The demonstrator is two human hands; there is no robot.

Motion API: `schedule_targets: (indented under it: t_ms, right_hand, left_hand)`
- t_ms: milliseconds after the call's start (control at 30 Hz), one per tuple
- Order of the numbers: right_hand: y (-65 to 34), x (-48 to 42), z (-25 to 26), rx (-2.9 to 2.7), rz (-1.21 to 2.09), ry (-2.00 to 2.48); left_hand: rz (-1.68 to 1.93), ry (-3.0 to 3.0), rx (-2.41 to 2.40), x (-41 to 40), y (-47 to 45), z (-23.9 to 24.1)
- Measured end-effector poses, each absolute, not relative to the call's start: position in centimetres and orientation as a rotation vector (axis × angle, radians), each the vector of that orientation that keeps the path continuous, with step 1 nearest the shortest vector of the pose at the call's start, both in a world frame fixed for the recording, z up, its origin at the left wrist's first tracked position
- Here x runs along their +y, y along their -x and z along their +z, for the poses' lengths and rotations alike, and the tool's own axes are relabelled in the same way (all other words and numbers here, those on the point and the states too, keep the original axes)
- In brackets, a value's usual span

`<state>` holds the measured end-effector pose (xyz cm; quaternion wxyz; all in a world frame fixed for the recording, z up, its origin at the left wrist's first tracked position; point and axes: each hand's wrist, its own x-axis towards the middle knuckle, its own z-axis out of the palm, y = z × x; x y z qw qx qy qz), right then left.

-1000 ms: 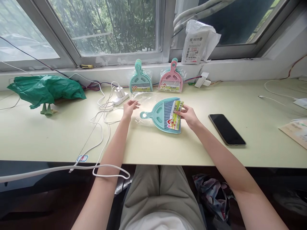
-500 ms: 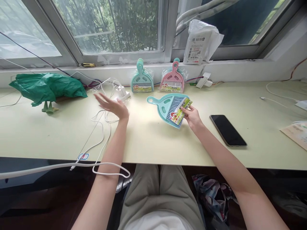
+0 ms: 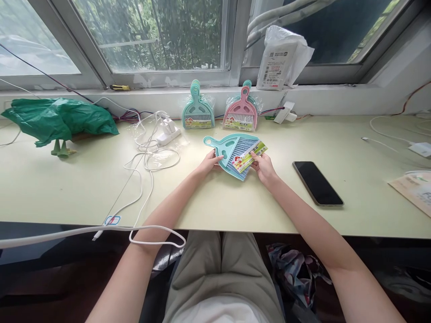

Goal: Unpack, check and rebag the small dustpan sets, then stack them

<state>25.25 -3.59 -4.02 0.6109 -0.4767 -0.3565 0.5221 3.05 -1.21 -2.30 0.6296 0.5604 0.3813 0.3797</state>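
Between my two hands is a turquoise dustpan (image 3: pixel 229 145) with a blue-bristled brush (image 3: pixel 239 169) nested in it, tilted, its looped handle pointing left. A printed card label (image 3: pixel 249 157) lies across the bristles. My left hand (image 3: pixel 209 162) grips the dustpan's left edge near the handle, thumb on top and the other fingers underneath. On the other side my right hand (image 3: pixel 264 168) pinches the bristle end and the label, thumb over the card. Behind stand wrapped turquoise dustpan sets (image 3: pixel 198 110) and a pink dustpan set (image 3: pixel 240 110), against the wall below the window.
A black phone (image 3: pixel 318 183) lies right of my right hand. White cables (image 3: pixel 148 157) and a power strip (image 3: pixel 168 133) spread on the left, one cable crossing my left forearm. A green plastic bag (image 3: pixel 60 121) sits far left, a paper packet (image 3: pixel 412 190) far right.
My left hand has come from the left, where it was raised with fingers spread, and taken hold of the dustpan. The dustpan set has shifted slightly left in my right hand.
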Motion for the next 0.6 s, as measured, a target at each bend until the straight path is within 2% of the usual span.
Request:
schedule_targets:
  t_ms: [133, 300, 600]
  right_hand:
    - [-25.6, -3.0, -4.4, -0.788, 1.230, 1.165]
    - [-28.2, -2.1, -4.6, -0.663, 1.102, 1.076]
    - [-33.9, 0.3, -4.3, -0.328, 0.768, 1.001]
  left_hand:
    - [0.958, -1.205, 1.016, -0.1, -2.4, -2.7]
    - [1.082, -1.225, 1.068, 1.3, -1.4, -3.2]
    - [0.978, -1.348, 1.045, 0.9, -1.5, -3.3]
